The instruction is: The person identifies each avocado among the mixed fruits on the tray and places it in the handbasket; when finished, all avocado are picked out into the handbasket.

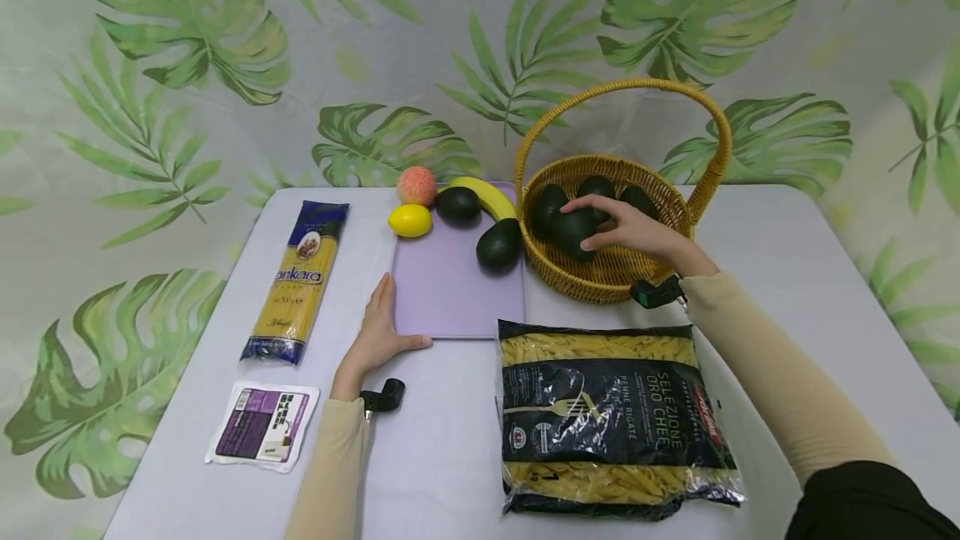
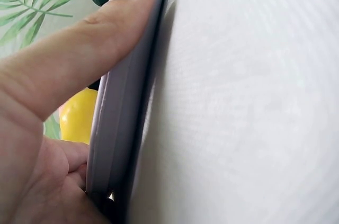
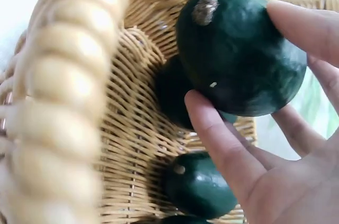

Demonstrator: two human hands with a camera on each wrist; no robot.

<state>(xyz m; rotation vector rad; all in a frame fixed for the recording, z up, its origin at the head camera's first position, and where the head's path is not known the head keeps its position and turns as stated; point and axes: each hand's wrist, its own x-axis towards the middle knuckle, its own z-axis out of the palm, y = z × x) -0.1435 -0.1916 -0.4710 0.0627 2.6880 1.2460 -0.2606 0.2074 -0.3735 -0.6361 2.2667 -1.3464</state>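
My right hand (image 1: 626,230) grips a dark green avocado (image 1: 573,233) inside the wicker basket (image 1: 551,273); the right wrist view shows fingers and thumb around the held avocado (image 3: 241,54). Beneath and beside it in the basket lie more avocados (image 3: 201,184). At the near left corner of the lilac tray (image 1: 457,298) rests my left hand (image 1: 378,336), fingers extended along the left edge and thumb against the front rim. On the tray lie two avocados (image 1: 499,247), a banana (image 1: 483,194), a yellow lemon (image 1: 410,221) and a peach (image 1: 417,186).
A bag of penne (image 1: 615,419) lies in front of the basket. At the left are a spaghetti pack (image 1: 296,282) and a flat white-and-purple packet (image 1: 264,426). The basket's tall handle (image 1: 626,86) arches over it. A leaf-patterned cloth (image 1: 525,40) hangs behind the white table.
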